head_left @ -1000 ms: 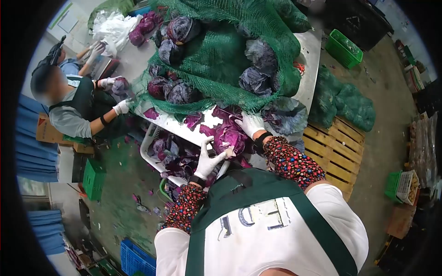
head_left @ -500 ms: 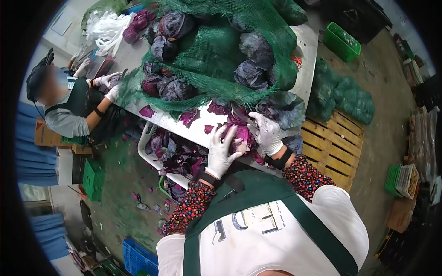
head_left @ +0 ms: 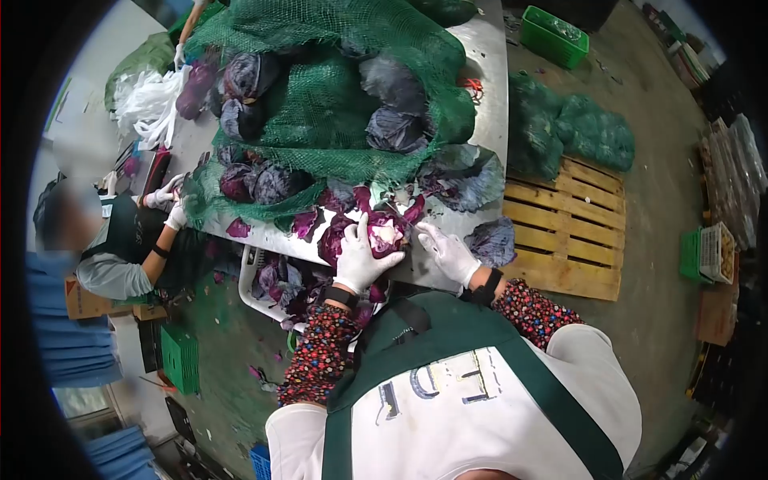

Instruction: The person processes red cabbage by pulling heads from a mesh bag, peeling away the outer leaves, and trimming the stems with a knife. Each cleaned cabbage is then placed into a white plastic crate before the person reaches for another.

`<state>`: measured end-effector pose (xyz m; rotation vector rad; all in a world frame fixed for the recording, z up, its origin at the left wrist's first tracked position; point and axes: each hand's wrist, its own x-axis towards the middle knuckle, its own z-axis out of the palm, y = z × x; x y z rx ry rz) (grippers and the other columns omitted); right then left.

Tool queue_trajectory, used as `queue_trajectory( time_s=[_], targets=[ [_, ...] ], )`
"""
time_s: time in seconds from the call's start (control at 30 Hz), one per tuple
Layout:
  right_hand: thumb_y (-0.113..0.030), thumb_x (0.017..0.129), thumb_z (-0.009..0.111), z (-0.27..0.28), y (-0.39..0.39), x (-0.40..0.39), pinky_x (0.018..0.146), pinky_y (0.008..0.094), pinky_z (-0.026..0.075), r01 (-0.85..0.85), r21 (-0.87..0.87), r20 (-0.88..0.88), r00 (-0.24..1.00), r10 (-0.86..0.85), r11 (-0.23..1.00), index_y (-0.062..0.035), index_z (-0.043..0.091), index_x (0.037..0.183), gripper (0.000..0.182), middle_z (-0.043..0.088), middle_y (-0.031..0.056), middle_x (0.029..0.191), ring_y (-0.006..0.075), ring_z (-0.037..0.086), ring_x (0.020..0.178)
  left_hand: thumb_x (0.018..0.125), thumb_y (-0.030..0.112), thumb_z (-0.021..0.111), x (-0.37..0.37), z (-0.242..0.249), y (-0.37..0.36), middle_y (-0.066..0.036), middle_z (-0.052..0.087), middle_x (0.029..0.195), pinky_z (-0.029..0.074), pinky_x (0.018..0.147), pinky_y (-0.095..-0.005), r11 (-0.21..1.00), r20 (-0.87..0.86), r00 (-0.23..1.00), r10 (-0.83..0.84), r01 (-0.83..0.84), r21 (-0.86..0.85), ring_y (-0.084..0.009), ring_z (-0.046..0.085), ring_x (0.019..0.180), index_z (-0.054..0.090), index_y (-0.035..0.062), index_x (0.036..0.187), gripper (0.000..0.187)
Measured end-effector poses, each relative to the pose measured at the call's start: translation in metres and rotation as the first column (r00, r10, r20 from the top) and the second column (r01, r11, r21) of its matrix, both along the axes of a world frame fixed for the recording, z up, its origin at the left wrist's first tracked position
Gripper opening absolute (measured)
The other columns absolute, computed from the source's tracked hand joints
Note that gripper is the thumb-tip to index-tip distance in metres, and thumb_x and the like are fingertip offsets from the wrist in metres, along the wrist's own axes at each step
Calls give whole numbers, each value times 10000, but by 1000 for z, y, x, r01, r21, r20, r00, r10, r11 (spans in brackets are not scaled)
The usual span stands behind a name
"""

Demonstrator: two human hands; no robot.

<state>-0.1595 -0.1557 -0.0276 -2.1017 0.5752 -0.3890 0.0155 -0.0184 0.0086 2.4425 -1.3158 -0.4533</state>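
My left hand [head_left: 362, 258], in a white glove, grips the left side of a partly peeled red cabbage [head_left: 387, 232] at the table's near edge. The cabbage's pale cut base faces up. To its right is my right hand [head_left: 450, 254], also gloved, with fingers stretched out and apart from the cabbage. Loose purple leaves [head_left: 304, 224] lie around the cabbage. Beyond it a green mesh bag [head_left: 312, 104] spreads over the metal table [head_left: 488, 104], with several dark red cabbages [head_left: 274, 182] in and around it.
A white crate [head_left: 250, 280] of leaves stands below the table's near edge. At the left, a co-worker [head_left: 120, 248] works with gloved hands. On the right are a wooden pallet [head_left: 564, 232], filled green sacks [head_left: 596, 132] and a green crate [head_left: 554, 37]. White cloths [head_left: 150, 108] lie at the back left.
My right hand has come off the cabbage and its fingers have straightened. My left hand stays on the cabbage, whose pale base now faces up. The whole view has shifted.
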Motion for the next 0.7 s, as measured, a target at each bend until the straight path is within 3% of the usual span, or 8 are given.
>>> queue_trajectory(
  time_s=[0.07,0.13,0.17,0.2,0.33,0.47,0.53,0.7],
  targets=[
    [-455,996,377,-8,-4,8,799,511,477,23,-20,91,996,-21,1000,-85,432,1338,507,657,236,996,443,617,919,608,604,797,2,-1,0,-223,407,1284,448,947,-464,998,-27,999,-38,39,50,-424,451,1169,243,7,1439,1163],
    [-433,1001,367,-11,-6,15,795,511,477,-44,-4,-50,998,44,999,-80,347,1409,540,656,260,972,448,618,897,605,582,811,1,-9,-1,-223,395,1318,438,965,-454,998,-36,998,-49,48,-45,-414,439,1199,269,15,1423,1133],
    [-407,1012,366,-5,-8,18,861,490,465,-97,30,-100,990,99,995,-26,324,1423,562,609,278,1111,446,599,984,597,558,822,-1,-9,-2,-224,394,1338,418,989,-446,996,-28,998,-60,58,-73,-400,428,1224,287,-4,1405,1120],
    [-407,1012,366,-3,-8,22,861,490,465,-86,32,-105,990,89,996,-26,324,1423,562,609,278,1111,446,599,984,597,558,822,-1,-9,-3,-224,394,1338,418,989,-446,995,-33,997,-70,68,-72,-400,428,1224,287,-4,1405,1120],
    [-418,1010,346,-1,-7,33,752,518,481,-191,-119,-299,943,149,974,-24,269,1448,594,641,294,943,442,626,840,583,531,828,-4,-7,-4,-223,425,1311,401,1004,-429,993,32,993,-110,112,-49,-378,439,1210,309,-59,1372,1114],
    [-372,985,399,-6,-15,43,638,477,520,-183,-247,-297,949,105,952,-20,425,1330,494,665,241,847,392,651,705,605,492,837,-3,-9,-8,-220,456,1267,416,980,-423,989,50,995,-82,88,-122,-370,469,1163,309,-40,1379,1078],
    [-356,985,405,-1,-19,48,644,480,521,-171,-248,-293,951,95,953,-40,457,1310,457,666,236,835,394,651,705,604,517,829,-6,-1,-13,-215,477,1200,443,934,-422,1000,13,1000,-4,4,-2,-367,498,1109,313,-22,1384,1080],
    [-346,999,365,8,-31,59,765,483,506,-159,-160,-343,934,96,974,-55,535,1206,395,664,221,898,384,646,845,566,617,807,-1,-12,-22,-239,507,1132,492,849,-431,1000,81,996,31,-30,-7,-373,536,1054,324,-6,1383,1135]
  ],
)
